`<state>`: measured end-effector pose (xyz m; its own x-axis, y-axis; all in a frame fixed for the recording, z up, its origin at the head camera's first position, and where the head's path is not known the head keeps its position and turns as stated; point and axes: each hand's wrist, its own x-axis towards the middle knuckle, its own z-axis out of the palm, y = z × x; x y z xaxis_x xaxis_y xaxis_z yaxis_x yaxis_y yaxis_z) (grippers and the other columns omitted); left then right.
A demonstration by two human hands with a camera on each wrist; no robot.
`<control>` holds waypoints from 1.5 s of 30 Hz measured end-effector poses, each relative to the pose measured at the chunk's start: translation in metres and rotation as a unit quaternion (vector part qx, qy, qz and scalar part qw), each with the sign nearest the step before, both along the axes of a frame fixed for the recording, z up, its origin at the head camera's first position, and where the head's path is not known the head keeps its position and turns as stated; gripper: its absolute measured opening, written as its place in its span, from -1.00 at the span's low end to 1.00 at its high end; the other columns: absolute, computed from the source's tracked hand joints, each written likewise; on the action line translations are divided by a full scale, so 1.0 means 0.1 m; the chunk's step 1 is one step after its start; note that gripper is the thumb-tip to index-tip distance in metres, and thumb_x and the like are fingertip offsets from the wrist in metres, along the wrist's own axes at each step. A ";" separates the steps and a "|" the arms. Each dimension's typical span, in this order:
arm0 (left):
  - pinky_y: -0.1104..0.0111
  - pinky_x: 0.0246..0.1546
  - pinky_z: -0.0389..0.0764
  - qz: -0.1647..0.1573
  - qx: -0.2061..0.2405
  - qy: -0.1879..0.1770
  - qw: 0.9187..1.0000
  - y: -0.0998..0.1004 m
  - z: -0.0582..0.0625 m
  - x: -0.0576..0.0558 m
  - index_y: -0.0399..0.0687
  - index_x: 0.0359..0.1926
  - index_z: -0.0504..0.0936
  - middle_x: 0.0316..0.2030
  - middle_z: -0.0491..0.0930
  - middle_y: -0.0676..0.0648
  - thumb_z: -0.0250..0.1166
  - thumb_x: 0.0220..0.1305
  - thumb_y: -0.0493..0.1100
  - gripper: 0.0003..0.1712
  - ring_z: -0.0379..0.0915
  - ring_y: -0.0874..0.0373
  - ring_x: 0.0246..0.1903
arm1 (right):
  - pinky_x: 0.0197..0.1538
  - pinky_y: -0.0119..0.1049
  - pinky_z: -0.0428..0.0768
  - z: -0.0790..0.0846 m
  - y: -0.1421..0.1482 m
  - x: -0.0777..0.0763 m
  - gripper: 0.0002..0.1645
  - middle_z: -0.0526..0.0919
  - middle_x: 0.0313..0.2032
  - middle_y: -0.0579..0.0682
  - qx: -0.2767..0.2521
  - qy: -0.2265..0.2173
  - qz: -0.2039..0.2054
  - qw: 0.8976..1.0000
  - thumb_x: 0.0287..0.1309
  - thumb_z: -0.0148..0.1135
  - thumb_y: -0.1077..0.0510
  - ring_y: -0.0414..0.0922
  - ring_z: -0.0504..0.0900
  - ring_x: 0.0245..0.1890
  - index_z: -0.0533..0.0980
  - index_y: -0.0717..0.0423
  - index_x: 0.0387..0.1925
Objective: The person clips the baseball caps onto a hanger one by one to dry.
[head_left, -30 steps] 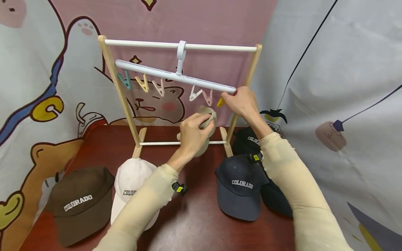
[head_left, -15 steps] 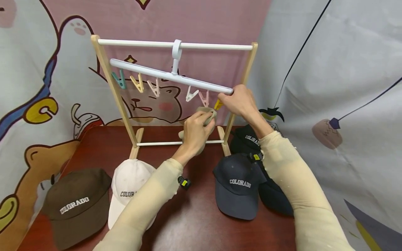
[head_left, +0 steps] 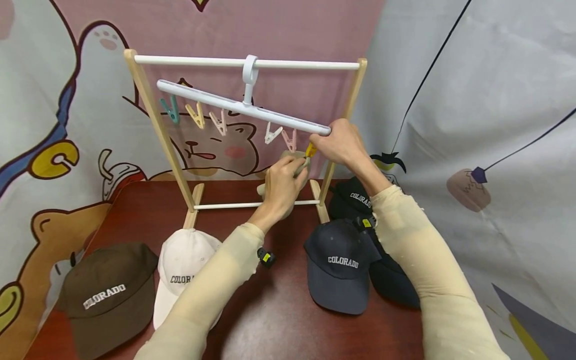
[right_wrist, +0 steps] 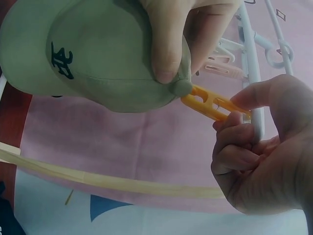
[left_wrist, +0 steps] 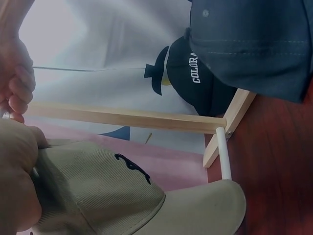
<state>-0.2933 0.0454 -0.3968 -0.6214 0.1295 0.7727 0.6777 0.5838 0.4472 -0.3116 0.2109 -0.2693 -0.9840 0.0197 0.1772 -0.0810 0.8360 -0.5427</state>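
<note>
My left hand (head_left: 283,186) holds an olive-beige baseball cap (right_wrist: 105,54) by the top of its crown. In the left wrist view the cap's brim (left_wrist: 205,210) points away from the hand, and dark stitching shows on the crown. My right hand (head_left: 343,142) is at the lower, right end of a white clip hanger (head_left: 283,119). Between thumb and fingers it pinches a yellow clothespin (right_wrist: 206,103). The clothespin's tips are right at the button on top of the cap. The hanger hooks over the rack's top bar and tilts down to the right.
Several other clothespins hang along the hanger, such as a teal one (head_left: 171,109) and a pink one (head_left: 290,140). The wooden rack (head_left: 162,135) stands on a red-brown table (head_left: 265,320). Brown (head_left: 110,295), white (head_left: 186,260) and dark blue (head_left: 339,265) caps lie in front; a black cap (head_left: 353,197) lies behind.
My left hand has raised the cap slightly to the right, bringing its top up to the yellow clothespin. The right hand stays at the hanger's end. The head view has shifted slightly.
</note>
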 end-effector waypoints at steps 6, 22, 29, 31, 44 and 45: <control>0.08 -0.08 0.88 0.003 -0.012 -0.004 1.000 0.00 0.02 0.00 -0.21 0.00 0.92 -0.08 0.89 -0.19 0.51 0.48 -0.26 -0.83 0.91 -0.07 -0.13 | -0.52 -0.28 0.25 0.01 -0.01 0.00 -0.60 0.27 -0.67 -0.20 0.007 -0.007 0.009 1.000 0.24 0.30 -0.06 -0.18 0.27 -0.64 0.38 -0.02 -0.60; 0.10 -0.09 0.87 0.015 -0.032 0.024 0.999 0.00 0.06 -0.04 -0.22 -0.08 0.93 -0.16 0.89 -0.18 0.55 0.43 -0.29 -0.88 0.89 -0.04 -0.16 | -0.55 -0.31 0.28 0.02 -0.05 -0.04 -0.59 0.35 -0.66 -0.17 0.036 -0.011 0.032 0.999 0.31 0.34 -0.07 -0.18 0.32 -0.66 0.45 0.01 -0.55; 0.13 -0.11 0.87 0.020 -0.038 0.036 0.998 0.00 0.06 -0.05 -0.23 -0.08 0.93 -0.18 0.88 -0.17 0.55 0.41 -0.30 -0.88 0.88 -0.03 -0.18 | -0.55 -0.31 0.28 0.02 -0.06 -0.04 -0.59 0.35 -0.66 -0.16 0.042 -0.013 0.043 0.998 0.31 0.33 -0.04 -0.17 0.33 -0.65 0.43 0.01 -0.57; 0.14 -0.12 0.87 0.021 -0.036 0.042 0.998 0.00 0.07 -0.06 -0.23 -0.10 0.93 -0.18 0.88 -0.17 0.55 0.41 -0.31 -0.89 0.87 -0.03 -0.19 | -0.54 -0.30 0.27 0.02 -0.07 -0.04 -0.60 0.34 -0.67 -0.16 0.047 -0.011 0.048 0.998 0.29 0.32 -0.03 -0.16 0.32 -0.65 0.41 0.01 -0.59; 0.14 -0.14 0.86 0.035 -0.041 0.061 0.997 -0.01 0.06 -0.07 -0.23 -0.13 0.92 -0.19 0.87 -0.16 0.58 0.37 -0.31 -0.91 0.86 -0.04 -0.19 | -0.52 -0.29 0.27 -0.02 -0.08 -0.08 -0.55 0.32 -0.67 -0.19 0.051 -0.010 0.040 0.998 0.25 0.34 -0.08 -0.17 0.31 -0.63 0.36 -0.02 -0.61; 0.14 -0.14 0.86 0.034 -0.041 0.062 0.997 -0.01 0.05 -0.07 -0.23 -0.13 0.92 -0.19 0.87 -0.16 0.59 0.37 -0.31 -0.90 0.86 -0.04 -0.19 | -0.52 -0.29 0.27 -0.03 -0.07 -0.09 -0.53 0.30 -0.68 -0.20 0.050 -0.010 0.039 0.998 0.24 0.34 -0.09 -0.17 0.30 -0.63 0.35 -0.03 -0.62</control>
